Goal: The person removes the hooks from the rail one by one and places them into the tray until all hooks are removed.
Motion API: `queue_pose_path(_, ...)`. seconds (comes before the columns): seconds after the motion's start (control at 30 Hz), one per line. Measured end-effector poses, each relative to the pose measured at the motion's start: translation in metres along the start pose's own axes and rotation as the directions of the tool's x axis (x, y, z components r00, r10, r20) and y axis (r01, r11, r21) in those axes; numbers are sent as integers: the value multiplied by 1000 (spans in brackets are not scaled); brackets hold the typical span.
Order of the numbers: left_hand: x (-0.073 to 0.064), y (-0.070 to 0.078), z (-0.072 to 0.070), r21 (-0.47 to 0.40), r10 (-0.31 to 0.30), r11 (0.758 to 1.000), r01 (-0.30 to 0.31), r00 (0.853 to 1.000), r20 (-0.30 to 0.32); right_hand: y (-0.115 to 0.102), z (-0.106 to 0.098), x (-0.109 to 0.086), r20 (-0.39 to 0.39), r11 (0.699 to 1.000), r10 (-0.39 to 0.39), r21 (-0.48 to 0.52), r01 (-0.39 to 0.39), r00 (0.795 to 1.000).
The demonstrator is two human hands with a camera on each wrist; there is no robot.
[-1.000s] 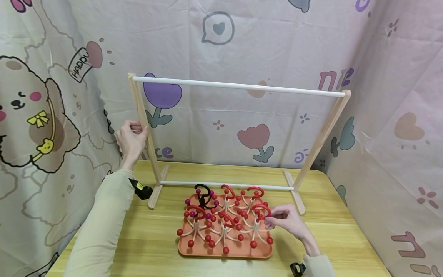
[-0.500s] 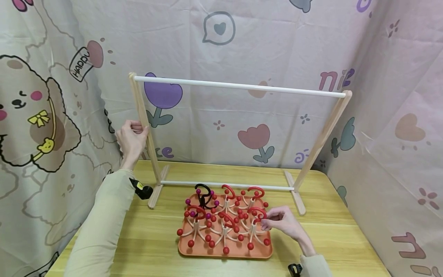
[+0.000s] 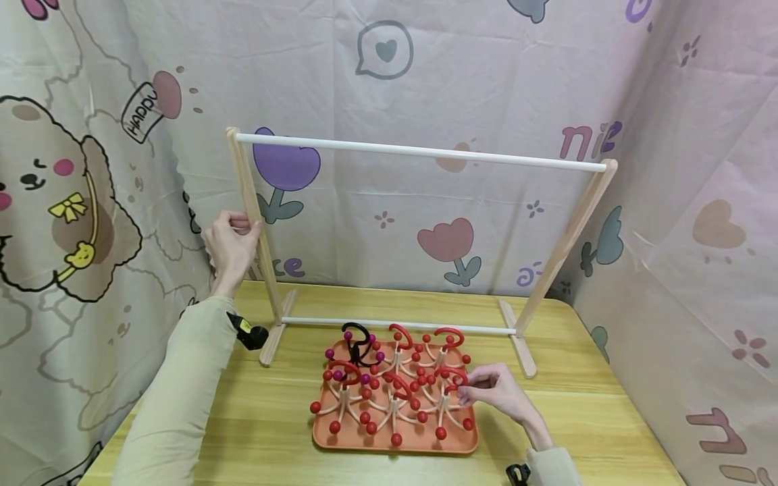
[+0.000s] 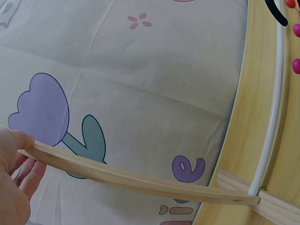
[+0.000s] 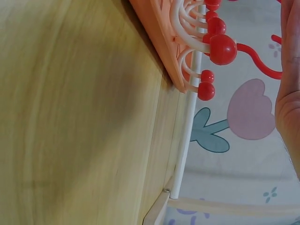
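In the head view my left hand (image 3: 231, 253) grips the left wooden upright (image 3: 267, 270) of a rack, with thumb and fingers around it; the left wrist view shows the same hold on the upright (image 4: 136, 182). My right hand (image 3: 501, 398) pinches the red hook of a hanger (image 3: 446, 403) with pale curved arms and red ball tips, at the front right of an orange tray (image 3: 395, 447). Several similar hangers (image 3: 394, 408) stand on the tray, plus a black one (image 3: 355, 354) with magenta balls. In the right wrist view my hand (image 5: 289, 93) hides the fingertips' contact.
A white top bar (image 3: 419, 152) and a white lower bar (image 3: 395, 325) join the two uprights; the right upright (image 3: 565, 246) stands on a wooden foot (image 3: 519, 341). All rests on a wooden table (image 3: 583, 418). Printed curtains (image 3: 389, 88) enclose the back and sides.
My right hand has shifted slightly left with the front-right hanger, whose hook and balls moved left and a little lower, then stayed nearly still. The left hand keeps its place on the upright.
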State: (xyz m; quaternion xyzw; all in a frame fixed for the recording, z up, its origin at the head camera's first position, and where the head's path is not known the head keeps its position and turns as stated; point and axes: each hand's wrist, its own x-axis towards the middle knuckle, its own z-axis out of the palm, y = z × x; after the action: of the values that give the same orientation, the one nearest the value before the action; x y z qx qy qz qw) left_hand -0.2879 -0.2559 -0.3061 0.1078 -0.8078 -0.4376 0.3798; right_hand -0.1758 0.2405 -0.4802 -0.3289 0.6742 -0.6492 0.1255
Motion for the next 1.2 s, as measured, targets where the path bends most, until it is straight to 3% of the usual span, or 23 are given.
queue_pose_path(0.4, 0, 1, 2, -10, 17, 1000, -18, 1000, -9, 1, -4, -2, 25, 1000, 24, -2, -24, 999)
queue_pose_path(1.07, -4, 1, 5, -3, 48, 999, -48, 999, -16, 2, -9, -10, -29, 998, 62, 12, -62, 998)
queue_pose_path(1.2, -8, 1, 6, -49, 74, 996, -74, 997, -7, 3, -13, -15, -53, 999, 48, 12, -47, 997)
